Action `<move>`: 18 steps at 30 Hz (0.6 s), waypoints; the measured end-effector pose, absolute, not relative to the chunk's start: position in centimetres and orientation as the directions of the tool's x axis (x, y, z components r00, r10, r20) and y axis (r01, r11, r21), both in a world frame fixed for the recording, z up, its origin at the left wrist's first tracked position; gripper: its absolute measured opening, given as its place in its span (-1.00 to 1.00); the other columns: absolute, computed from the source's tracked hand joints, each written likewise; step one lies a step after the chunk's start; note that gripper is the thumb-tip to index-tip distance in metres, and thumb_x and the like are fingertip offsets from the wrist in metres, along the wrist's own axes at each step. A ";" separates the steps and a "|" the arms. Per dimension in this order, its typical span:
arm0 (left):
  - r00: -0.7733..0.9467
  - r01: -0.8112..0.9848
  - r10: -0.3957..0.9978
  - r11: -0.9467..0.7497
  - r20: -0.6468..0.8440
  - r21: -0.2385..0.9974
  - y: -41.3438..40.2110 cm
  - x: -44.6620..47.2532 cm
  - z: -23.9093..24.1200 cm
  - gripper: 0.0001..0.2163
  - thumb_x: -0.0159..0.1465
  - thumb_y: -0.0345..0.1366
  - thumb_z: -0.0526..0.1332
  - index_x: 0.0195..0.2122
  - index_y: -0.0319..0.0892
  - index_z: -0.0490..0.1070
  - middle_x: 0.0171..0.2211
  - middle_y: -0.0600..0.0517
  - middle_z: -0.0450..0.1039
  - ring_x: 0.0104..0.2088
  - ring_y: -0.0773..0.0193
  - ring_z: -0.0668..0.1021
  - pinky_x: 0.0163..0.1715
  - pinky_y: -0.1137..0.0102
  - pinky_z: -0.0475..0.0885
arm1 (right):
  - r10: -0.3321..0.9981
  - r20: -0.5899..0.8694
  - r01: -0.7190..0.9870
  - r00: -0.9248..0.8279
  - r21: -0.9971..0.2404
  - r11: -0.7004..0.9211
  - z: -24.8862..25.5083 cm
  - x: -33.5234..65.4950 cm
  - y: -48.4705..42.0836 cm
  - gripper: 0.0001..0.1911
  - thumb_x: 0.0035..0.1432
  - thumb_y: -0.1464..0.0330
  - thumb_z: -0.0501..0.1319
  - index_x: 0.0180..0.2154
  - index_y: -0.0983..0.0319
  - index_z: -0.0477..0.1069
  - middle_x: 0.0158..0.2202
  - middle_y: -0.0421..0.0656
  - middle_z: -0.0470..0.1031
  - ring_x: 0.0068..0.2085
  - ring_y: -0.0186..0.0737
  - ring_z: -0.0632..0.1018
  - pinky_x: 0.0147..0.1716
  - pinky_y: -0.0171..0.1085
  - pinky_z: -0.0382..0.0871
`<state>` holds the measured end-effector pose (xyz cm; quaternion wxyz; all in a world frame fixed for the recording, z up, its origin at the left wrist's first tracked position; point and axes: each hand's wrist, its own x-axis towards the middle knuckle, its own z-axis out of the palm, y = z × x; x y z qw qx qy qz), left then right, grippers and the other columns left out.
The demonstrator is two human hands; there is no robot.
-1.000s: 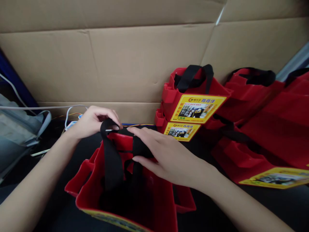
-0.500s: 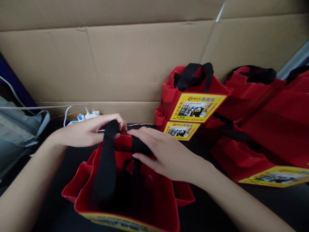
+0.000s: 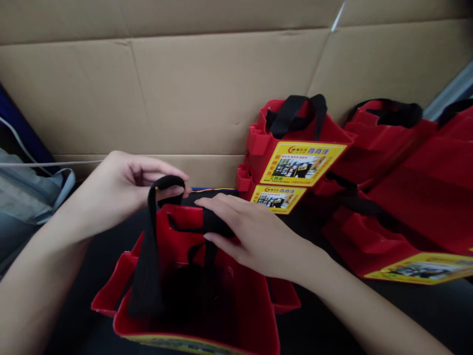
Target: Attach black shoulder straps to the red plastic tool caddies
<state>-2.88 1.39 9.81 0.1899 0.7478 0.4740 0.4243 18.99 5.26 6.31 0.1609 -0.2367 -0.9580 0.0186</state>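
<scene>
A red plastic tool box (image 3: 254, 296) stands in front of me, open at the top, with small side pockets and a yellow label on its near face. At its far wall my left hand (image 3: 136, 180) pinches a black webbing strap (image 3: 146, 266), which loops up and hangs down inside the box. My right hand (image 3: 254, 229) closes over the far rim, where black strap wraps the wall beside a slot. The right fingertips are partly hidden behind the rim.
Stacked red tool boxes (image 3: 303, 116) with black straps and yellow labels stand at the back right, and more red boxes (image 3: 406, 187) fill the right side. A cardboard wall (image 3: 207, 93) closes off the back. A grey bag (image 3: 29, 192) lies at the left.
My left hand has lifted up from the far rim, drawing the strap into a raised loop and uncovering the slot. The right hand has stayed in place on the rim.
</scene>
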 end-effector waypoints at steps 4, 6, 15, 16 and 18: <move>0.365 0.555 0.760 -0.642 0.538 0.529 -0.3 -2.1 9.8 -0.78 0.15 -0.44 0.23 -0.26 0.04 0.53 -0.33 0.19 0.58 -0.37 0.35 0.61 -0.37 0.59 0.50 | 0.481 0.314 0.469 -0.818 -0.119 0.875 6.2 18.9 5.4 -0.62 0.20 0.37 0.05 0.07 0.21 0.19 -0.05 -0.07 0.36 -0.06 -0.14 0.42 -0.19 -0.19 0.34; 0.536 0.586 0.663 -0.738 0.523 0.334 -0.7 -1.9 9.5 -0.68 0.18 -0.51 0.14 -0.15 0.04 0.48 -0.26 0.18 0.57 -0.30 0.34 0.60 -0.29 0.56 0.49 | 0.481 0.312 0.464 -0.819 -0.131 0.876 6.1 18.9 5.5 -0.64 0.18 0.39 0.07 0.03 0.22 0.23 -0.07 -0.07 0.38 -0.08 -0.16 0.43 -0.20 -0.21 0.34; 0.780 0.591 0.579 -0.807 0.237 0.025 2.2 0.5 6.0 -0.69 0.24 -0.54 -0.01 -0.11 -0.11 0.41 -0.13 0.00 0.50 -0.07 0.22 0.50 -0.11 0.36 0.42 | 0.526 0.388 0.541 -0.757 -0.079 0.837 5.6 20.0 7.5 -0.71 0.18 0.41 0.06 -0.03 0.23 0.25 -0.08 -0.13 0.42 -0.07 -0.16 0.45 -0.14 -0.18 0.34; 0.765 0.611 0.604 -0.790 0.224 0.045 2.3 0.6 5.8 -0.70 0.23 -0.53 0.00 -0.12 -0.12 0.41 -0.15 -0.01 0.50 -0.11 0.22 0.52 -0.15 0.37 0.42 | 0.528 0.392 0.549 -0.753 -0.069 0.833 5.6 20.1 7.7 -0.70 0.18 0.41 0.06 -0.03 0.22 0.25 -0.08 -0.14 0.42 -0.07 -0.16 0.44 -0.14 -0.18 0.34; 0.747 0.641 0.643 -0.764 0.166 0.076 2.4 0.7 5.4 -0.74 0.22 -0.51 0.02 -0.20 -0.15 0.44 -0.23 -0.02 0.52 -0.22 0.23 0.55 -0.24 0.40 0.43 | 0.531 0.396 0.560 -0.749 -0.048 0.827 5.6 20.3 8.1 -0.69 0.17 0.41 0.07 -0.02 0.21 0.24 -0.08 -0.15 0.42 -0.06 -0.16 0.44 -0.13 -0.17 0.35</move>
